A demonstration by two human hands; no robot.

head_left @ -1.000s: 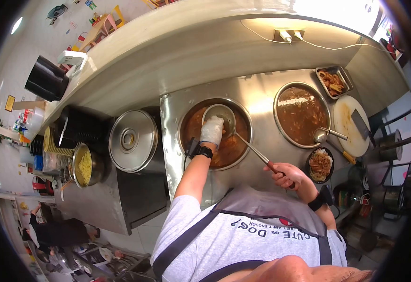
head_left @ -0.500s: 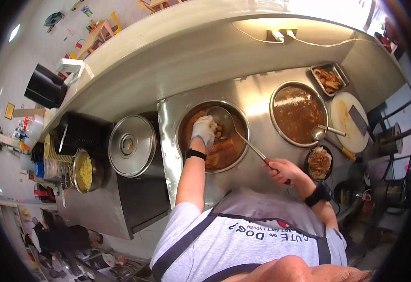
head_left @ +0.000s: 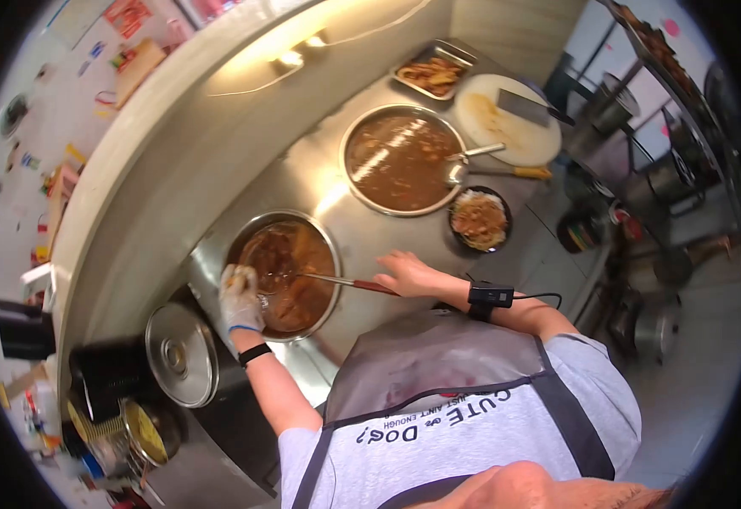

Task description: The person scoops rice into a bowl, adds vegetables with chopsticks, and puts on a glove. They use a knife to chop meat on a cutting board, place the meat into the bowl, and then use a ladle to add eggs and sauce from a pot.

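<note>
My left hand (head_left: pixel 241 299), in a clear glove with a blue edge, is over the left rim of a round metal pot (head_left: pixel 333 254) of brown sauce. Its fingers look curled, with brownish spots near the tips; what they hold, if anything, I cannot make out. A ladle (head_left: pixel 345 281) lies across the pot's right rim, its bowl end down in the sauce and its reddish-brown handle pointing right. My right hand (head_left: pixel 410 273) is bare and open, fingers stretched out, just above the handle's end. Larger chunks show in the sauce.
Behind stands a bigger pan of brown stew (head_left: pixel 400 161) with a ladle (head_left: pixel 472 154) at its rim. Nearby are a bowl of topped rice (head_left: pixel 479 219), a tray of cooked pieces (head_left: pixel 435 75) and a round board (head_left: pixel 480 114) bearing a cleaver (head_left: pixel 523 109). A lidded pot (head_left: pixel 179 355) stands left.
My right hand has let go of the ladle handle and opened. My left hand has moved from over the sauce to the pot's left rim. The view has turned and shifted right.
</note>
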